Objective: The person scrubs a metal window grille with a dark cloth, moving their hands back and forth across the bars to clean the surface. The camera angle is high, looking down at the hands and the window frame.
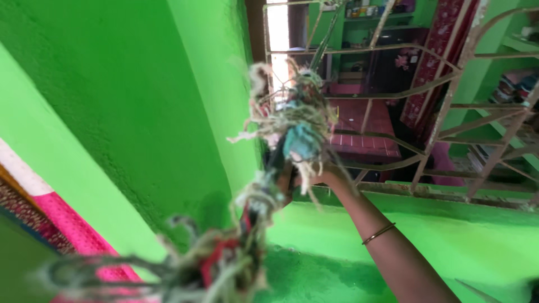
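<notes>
Frayed jute-coloured twine, mixed with scraps of teal, red and dark cloth, makes up the tangled bundle that the right hand has hold of. The fingers are closed around the bundle's lower part, mostly hidden behind the hanging strands, so only the edge of the hand shows at about five o'clock from the teal patch. From the grip the tangle rises toward twelve o'clock in a loose knot and also trails down toward seven o'clock as a long, blurred rope of twisted fibre with red threads in it, close to the camera.

A thin metal bangle circles the forearm, which runs down toward four o'clock out of the picture. No left hand is in view.

Behind the hand, at one to three o'clock, stands a rusted metal window grille with curved bars, touching a green sill at its base. Through it a room with a reddish tiled floor and shelves shows. A bright green wall fills nine to eleven o'clock, and a pink patterned cloth lies at eight o'clock.
</notes>
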